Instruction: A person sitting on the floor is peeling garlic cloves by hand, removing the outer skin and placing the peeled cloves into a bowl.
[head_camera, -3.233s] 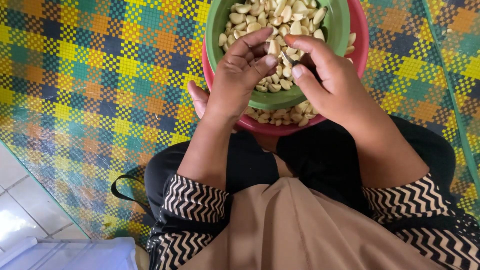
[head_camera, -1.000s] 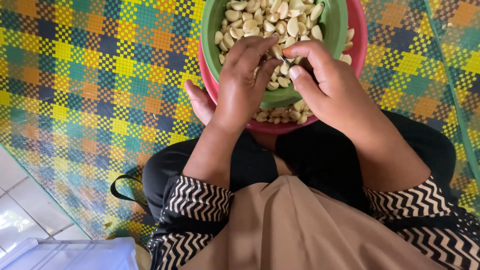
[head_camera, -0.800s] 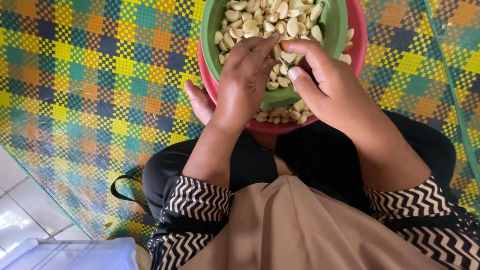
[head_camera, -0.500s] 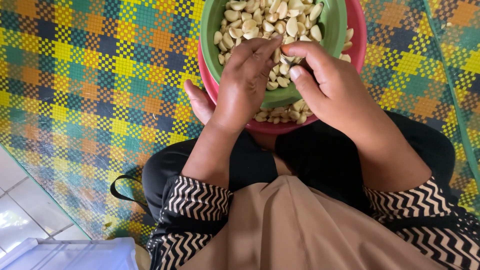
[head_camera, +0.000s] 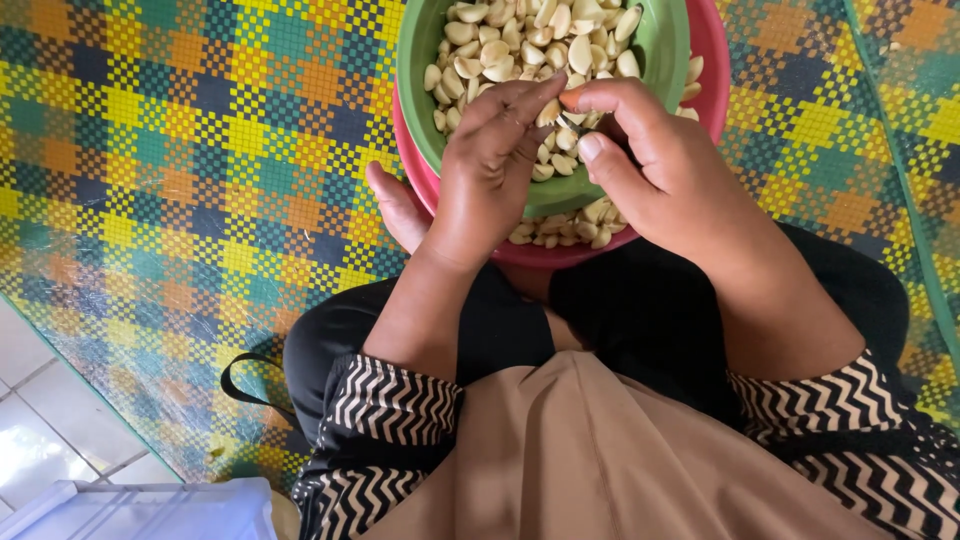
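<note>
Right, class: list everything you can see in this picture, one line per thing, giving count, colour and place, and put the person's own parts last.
green bowl: one, green, top centre, nested inside the red one.
red bowl: one, red-pink, under the green bowl, on the mat by the knees.
garlic cloves: many, pale cream, in both bowls.
woven mat: one, checked yellow, green, orange and blue, covering the floor.
floor tiles: several, white, bottom left.
plastic lid: one, translucent bluish, bottom left corner.
black strap: one, black, left of the knee.
left hand: over the green bowl, fingertips on a clove.
right hand: beside it, pinching the same clove.
</note>
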